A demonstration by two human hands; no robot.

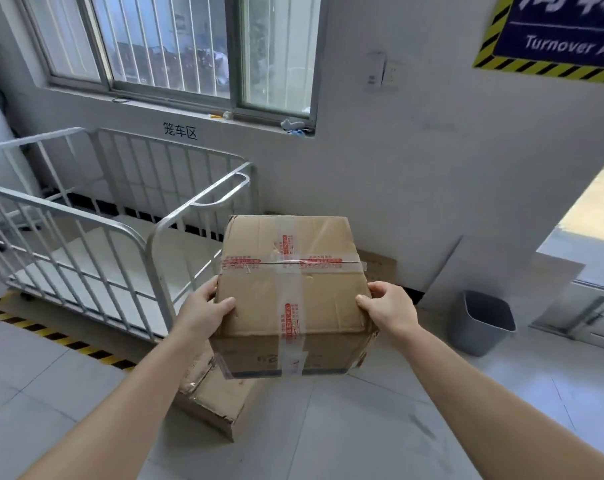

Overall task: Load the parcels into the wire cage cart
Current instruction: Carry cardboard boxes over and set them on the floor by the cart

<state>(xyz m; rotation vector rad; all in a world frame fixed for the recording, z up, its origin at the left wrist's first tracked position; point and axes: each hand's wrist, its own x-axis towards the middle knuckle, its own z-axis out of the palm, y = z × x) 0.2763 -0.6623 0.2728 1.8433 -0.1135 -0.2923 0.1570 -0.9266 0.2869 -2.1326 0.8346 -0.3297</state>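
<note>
A brown cardboard parcel [290, 292], sealed with clear tape printed in red, is held in the air in front of me. My left hand [203, 311] grips its left side with the thumb on top. My right hand [388, 308] grips its right side the same way. The white wire cage cart [86, 237] stands to the left by the wall under the window, its bars around a white floor panel with no parcel visible inside. A second cardboard parcel [214, 396] lies on the floor below the held one, partly hidden by it.
A grey waste bin [480, 322] stands on the floor at the right near a glass door. Flat cardboard [380, 265] leans against the wall behind the parcel. Yellow-black floor tape [61, 337] runs along the cart's front. The floor is pale tile.
</note>
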